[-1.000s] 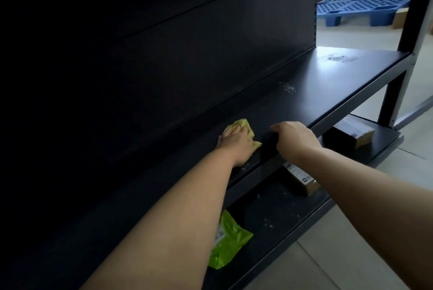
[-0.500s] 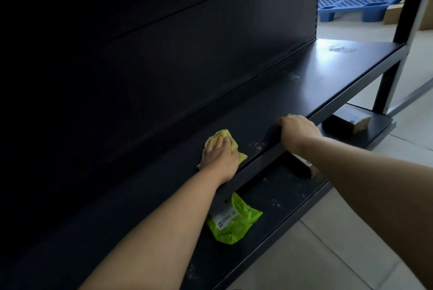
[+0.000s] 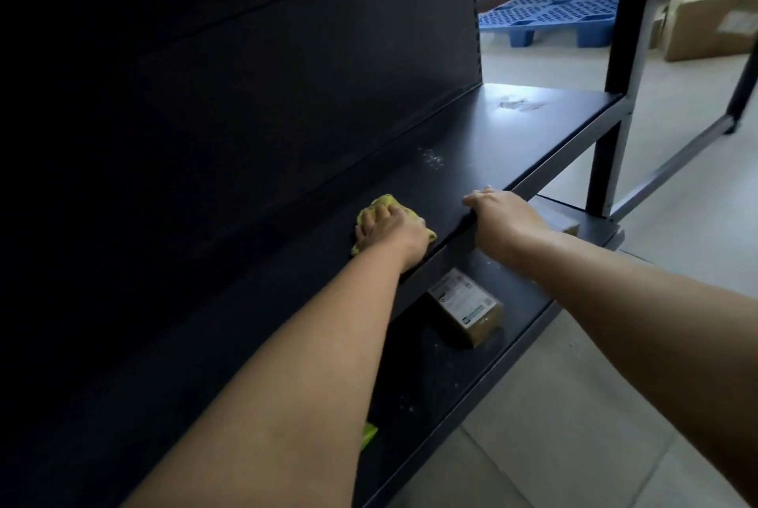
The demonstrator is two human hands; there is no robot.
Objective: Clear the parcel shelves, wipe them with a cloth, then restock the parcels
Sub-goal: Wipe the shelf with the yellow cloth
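My left hand presses down on a bunched yellow cloth on the dark upper shelf, fingers curled over it. My right hand grips the front edge of that shelf, just right of the cloth. Pale dusty smudges show farther along the shelf top. On the lower shelf lies a brown labelled parcel box. A second box peeks out behind my right wrist. A green mailer bag is mostly hidden under my left forearm.
The shelf's black back panel rises on the left. A black upright post stands at the right end. Beyond it are a blue plastic pallet and stacked cardboard boxes on the pale tiled floor.
My left hand slid the cloth left along the shelf, then back toward my right hand. The right hand stayed on the front edge. The view shifted, hiding most of the green bag.
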